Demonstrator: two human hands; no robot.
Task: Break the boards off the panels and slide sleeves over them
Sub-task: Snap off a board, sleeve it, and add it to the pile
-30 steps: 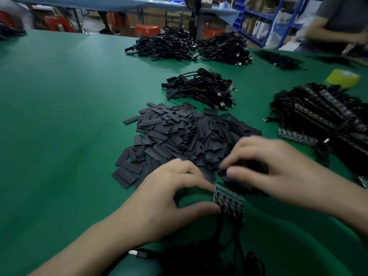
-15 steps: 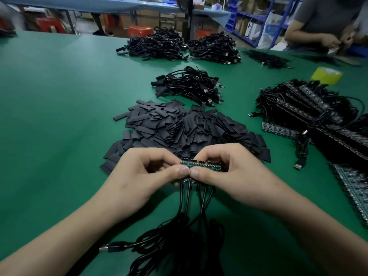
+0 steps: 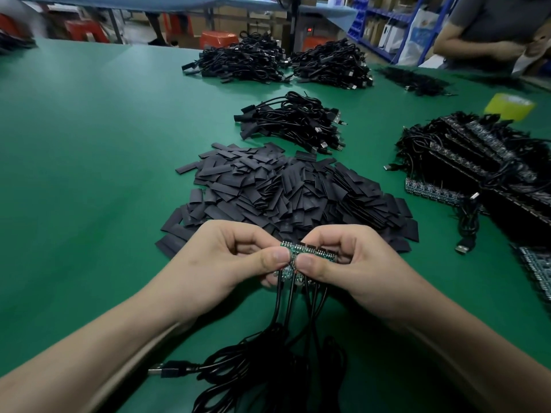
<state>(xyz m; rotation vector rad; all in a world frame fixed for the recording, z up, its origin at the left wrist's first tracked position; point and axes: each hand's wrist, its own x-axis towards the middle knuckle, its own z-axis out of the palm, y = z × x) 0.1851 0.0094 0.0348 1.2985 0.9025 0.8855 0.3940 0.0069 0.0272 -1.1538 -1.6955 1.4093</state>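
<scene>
Two grips clamp one narrow green panel [image 3: 310, 251]. The left grip [image 3: 226, 257] and the right grip [image 3: 357, 263] each pinch it between thumb and curled fingers, the thumb tips almost meeting on its near face. The panel is a short strip of small boards set side by side, with a row of metal contacts along its far edge. Several black cables [image 3: 278, 305] run from its lower edge, dropping below the grips to a loose coil on the green tabletop [image 3: 89, 174]. A USB plug [image 3: 158, 371] lies left of that coil. The panel is held clear of the tabletop, and the heap of flat black sleeves [image 3: 283, 192] lies just beyond the knuckles. Stacked panels [image 3: 477, 162] with their cables sit well off to the right of the right grip.

One second ago the left grip alone held the panel on end while the right reached into the near edge of the sleeve heap. Half a second ago both had taken it, and the hold looks much the same since.
</scene>
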